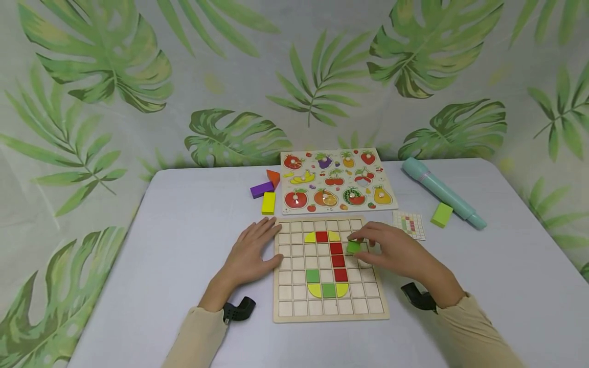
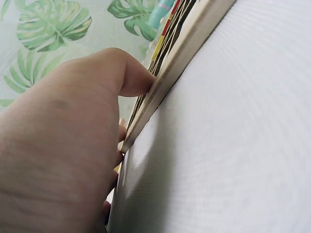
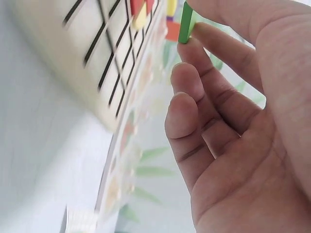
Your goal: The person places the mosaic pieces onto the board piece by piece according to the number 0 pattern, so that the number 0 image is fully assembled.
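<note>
A wooden grid board lies on the table with several red square tiles, several yellow rounded tiles and two green square tiles in its cells. My left hand rests at the board's left side; in the left wrist view, its thumb touches the board's edge. Over the right part of the grid, my right hand pinches a green square tile between thumb and fingertips. The right wrist view shows this tile edge-on, the other fingers loosely curled beneath.
Behind the board lies a fruit puzzle. Orange, purple and yellow blocks sit at its left. To the right are a small pattern card, a light green block and a long teal stick-shaped object.
</note>
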The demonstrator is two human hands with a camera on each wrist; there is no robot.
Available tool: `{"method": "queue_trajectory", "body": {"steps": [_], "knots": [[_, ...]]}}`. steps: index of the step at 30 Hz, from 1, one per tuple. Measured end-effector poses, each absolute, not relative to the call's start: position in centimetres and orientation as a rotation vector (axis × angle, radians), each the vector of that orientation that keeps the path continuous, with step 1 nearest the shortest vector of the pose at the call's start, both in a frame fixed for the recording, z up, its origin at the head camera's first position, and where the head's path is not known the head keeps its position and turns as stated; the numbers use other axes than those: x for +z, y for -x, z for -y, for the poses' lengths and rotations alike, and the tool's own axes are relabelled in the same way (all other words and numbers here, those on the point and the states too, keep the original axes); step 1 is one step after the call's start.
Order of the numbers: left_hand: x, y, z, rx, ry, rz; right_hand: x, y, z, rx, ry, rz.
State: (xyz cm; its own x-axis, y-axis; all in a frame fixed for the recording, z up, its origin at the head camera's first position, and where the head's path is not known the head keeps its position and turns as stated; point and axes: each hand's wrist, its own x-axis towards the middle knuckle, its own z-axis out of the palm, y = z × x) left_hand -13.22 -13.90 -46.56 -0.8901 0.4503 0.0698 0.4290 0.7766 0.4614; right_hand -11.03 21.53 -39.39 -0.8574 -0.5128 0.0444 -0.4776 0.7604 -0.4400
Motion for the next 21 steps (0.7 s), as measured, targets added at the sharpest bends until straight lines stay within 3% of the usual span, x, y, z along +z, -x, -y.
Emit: {"method": "queue_trajectory", "body": {"steps": [21], "knots": [[-46.7, 13.3, 13.9, 0.723, -0.699, -2.910, -41.1, 11.5, -14.5, -0.682, 0.922, -2.741]]}}
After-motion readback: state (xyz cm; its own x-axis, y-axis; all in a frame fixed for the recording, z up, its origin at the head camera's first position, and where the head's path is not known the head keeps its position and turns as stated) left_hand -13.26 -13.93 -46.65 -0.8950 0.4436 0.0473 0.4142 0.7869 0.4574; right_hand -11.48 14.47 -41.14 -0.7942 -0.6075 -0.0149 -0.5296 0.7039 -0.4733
